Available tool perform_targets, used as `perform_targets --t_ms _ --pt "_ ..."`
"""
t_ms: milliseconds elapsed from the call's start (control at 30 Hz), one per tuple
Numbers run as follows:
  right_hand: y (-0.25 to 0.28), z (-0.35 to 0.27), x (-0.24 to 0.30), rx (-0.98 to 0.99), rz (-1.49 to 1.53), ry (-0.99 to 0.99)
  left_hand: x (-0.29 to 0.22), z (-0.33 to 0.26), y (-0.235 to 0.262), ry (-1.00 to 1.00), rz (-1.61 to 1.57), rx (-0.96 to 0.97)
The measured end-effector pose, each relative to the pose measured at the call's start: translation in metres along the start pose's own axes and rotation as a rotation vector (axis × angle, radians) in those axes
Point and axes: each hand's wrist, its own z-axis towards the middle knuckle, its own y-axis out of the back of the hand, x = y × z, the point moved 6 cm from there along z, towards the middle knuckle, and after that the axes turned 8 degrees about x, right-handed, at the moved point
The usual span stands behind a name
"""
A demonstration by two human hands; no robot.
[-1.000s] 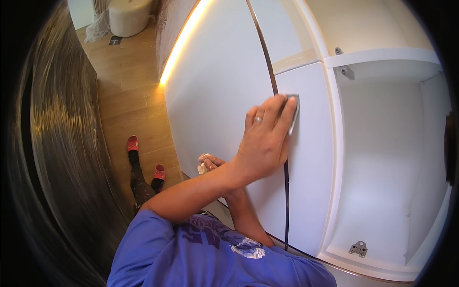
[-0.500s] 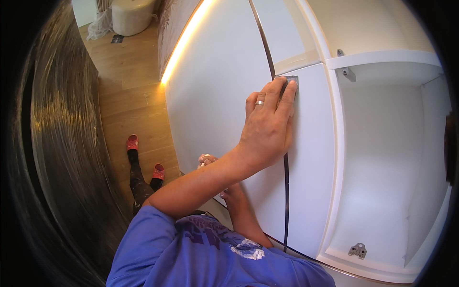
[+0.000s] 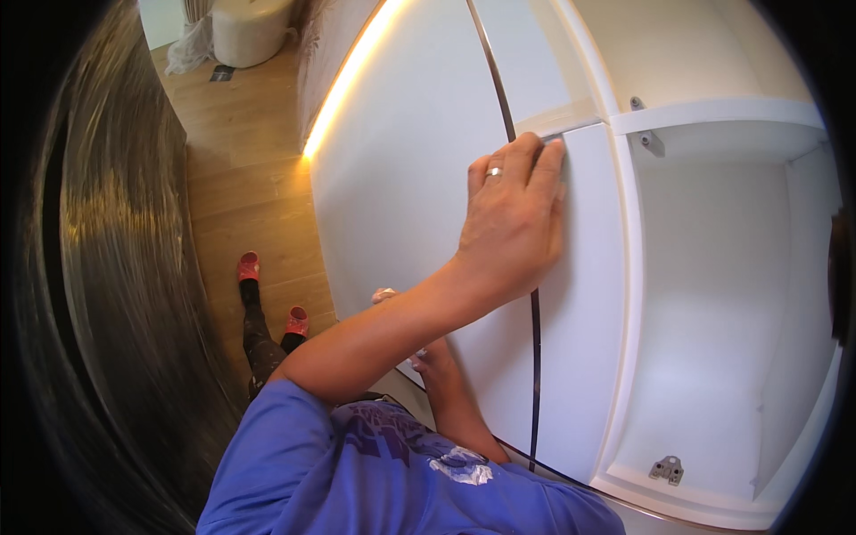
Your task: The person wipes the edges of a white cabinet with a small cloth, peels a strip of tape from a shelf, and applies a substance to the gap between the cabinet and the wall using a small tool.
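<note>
My left hand (image 3: 515, 201), wearing a ring, presses against the white cabinet panel (image 3: 580, 267) near its upper edge. Its fingers are closed over a thin, flat grey piece (image 3: 555, 137), of which only a sliver shows now. Beside that hand runs a dark vertical strip (image 3: 536, 357) between two white panels. My right hand (image 3: 384, 295) is mostly hidden behind my left forearm. Its curled fingers look smeared with white, and what they hold cannot be made out.
To the right is an open white cabinet (image 3: 704, 294) with a metal hinge plate (image 3: 666, 470) inside. A dark glossy panel (image 3: 125, 267) stands at the left. Along the wooden floor (image 3: 241, 196) are a lit strip (image 3: 348, 80) and a white round stool (image 3: 250, 31) farther off.
My left hand has shifted slightly up and to the right, and its fingers now cover most of the grey piece. Less of my right hand shows behind the forearm.
</note>
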Motion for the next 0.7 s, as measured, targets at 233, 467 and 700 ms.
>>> perform_targets --t_ms 233,467,700 --pt "0.014 -0.001 -0.01 -0.084 0.055 -0.038 0.012 -0.008 0.002 0.038 0.044 0.036" --pt "0.038 -0.002 -0.034 -0.031 0.189 -0.036 -0.001 0.011 0.005 -0.011 0.021 -0.01" --pt "0.028 0.001 -0.022 -0.216 -0.025 -0.059 0.02 -0.007 0.014 0.022 0.101 0.102"
